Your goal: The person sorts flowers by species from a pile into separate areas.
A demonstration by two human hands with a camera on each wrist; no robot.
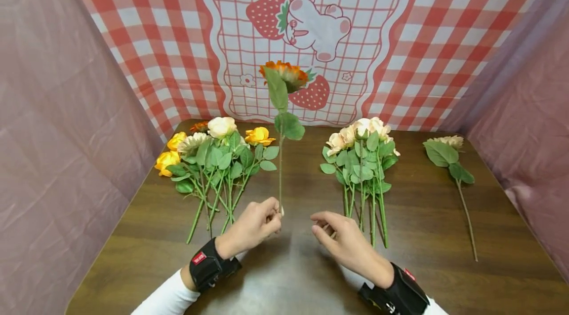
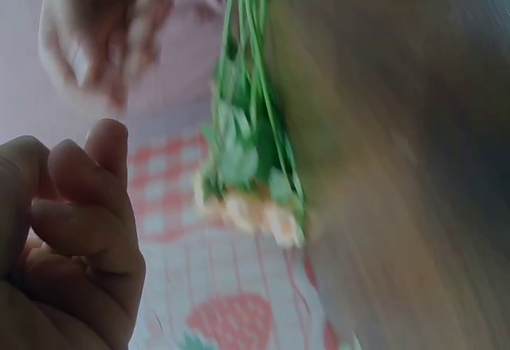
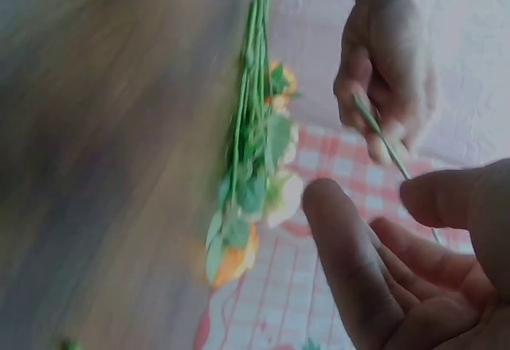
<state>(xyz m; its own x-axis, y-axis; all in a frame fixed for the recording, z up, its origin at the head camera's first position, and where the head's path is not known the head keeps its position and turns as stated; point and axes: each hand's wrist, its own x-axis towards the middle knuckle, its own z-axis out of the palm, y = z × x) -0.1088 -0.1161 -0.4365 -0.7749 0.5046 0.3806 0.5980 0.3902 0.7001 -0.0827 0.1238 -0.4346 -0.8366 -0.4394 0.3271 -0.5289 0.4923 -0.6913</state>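
My left hand (image 1: 254, 224) pinches the lower stem of an orange flower (image 1: 294, 76) and holds it upright. Two broad green leaves (image 1: 290, 126) sit along its stem, and the layered bloom rises in front of the hanging cloth. In the right wrist view, the stem end (image 3: 373, 120) sticks out from the left hand's fingers. Facing it, my right hand (image 1: 345, 242) hovers with fingers loosely bent and nothing in them. Just beyond the right hand lies a bunch of pale peach roses (image 1: 362, 169).
On the left of the brown table (image 1: 291, 285) lies a mixed bunch of yellow, cream and orange flowers (image 1: 222, 154) with crossing stems. One pale flower (image 1: 450, 142) lies alone at the far right. A red-checked cloth (image 1: 164, 33) hangs along the back edge.
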